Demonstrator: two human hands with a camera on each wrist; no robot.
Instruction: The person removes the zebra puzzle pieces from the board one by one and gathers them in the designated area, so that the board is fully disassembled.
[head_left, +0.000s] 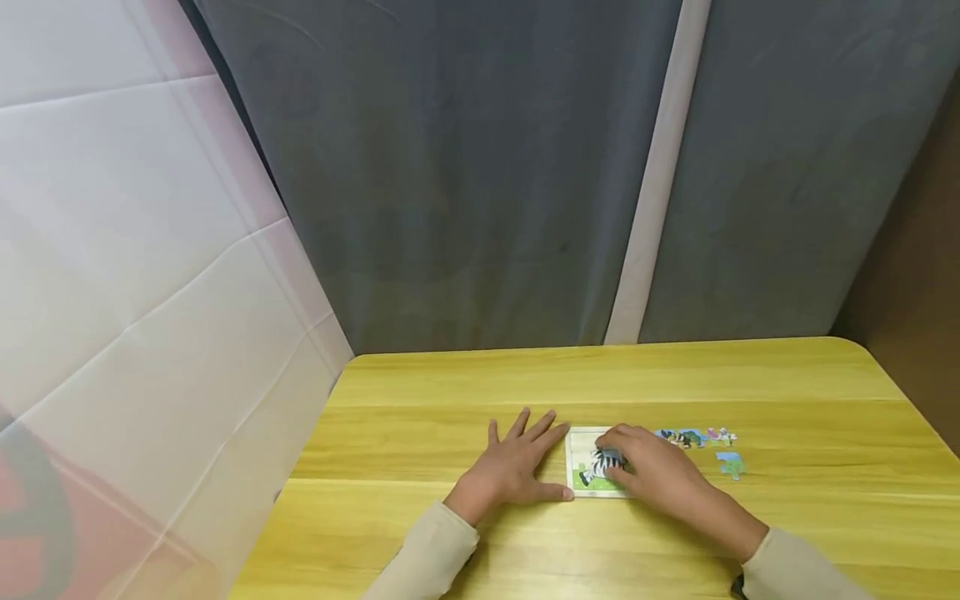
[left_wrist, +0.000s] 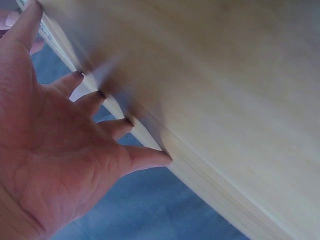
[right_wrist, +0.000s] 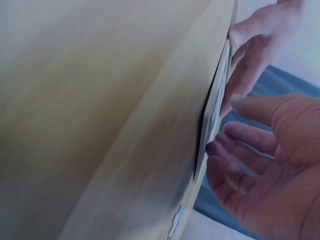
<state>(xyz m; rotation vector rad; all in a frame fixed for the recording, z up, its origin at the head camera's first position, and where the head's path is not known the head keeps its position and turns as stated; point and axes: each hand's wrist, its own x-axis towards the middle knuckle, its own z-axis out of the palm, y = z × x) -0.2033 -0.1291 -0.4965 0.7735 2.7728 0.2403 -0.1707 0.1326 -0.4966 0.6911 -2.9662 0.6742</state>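
A picture puzzle in a shallow, pale-rimmed tray (head_left: 570, 458) lies flat on the table, with a zebra and green grass showing on its left part. My left hand (head_left: 512, 467) is spread flat at the tray's left side, thumb tip at the near left corner, forefinger tip by the far one. Over the tray is my right hand (head_left: 656, 468), thumb and curled fingers on either side of a striped puzzle piece (head_left: 609, 457). In the right wrist view, the fingertips meet the tray (right_wrist: 214, 112). The right hand hides the tray's right part.
Right of the tray, joined-looking puzzle pieces (head_left: 681, 437) with animal pictures lie beside a pinkish piece (head_left: 722, 436). Nearer me is a blue and green piece (head_left: 731, 465). A grey curtain (head_left: 465, 208) hangs behind the wooden table (head_left: 420, 433), a white cloth (head_left: 150, 208) at left.
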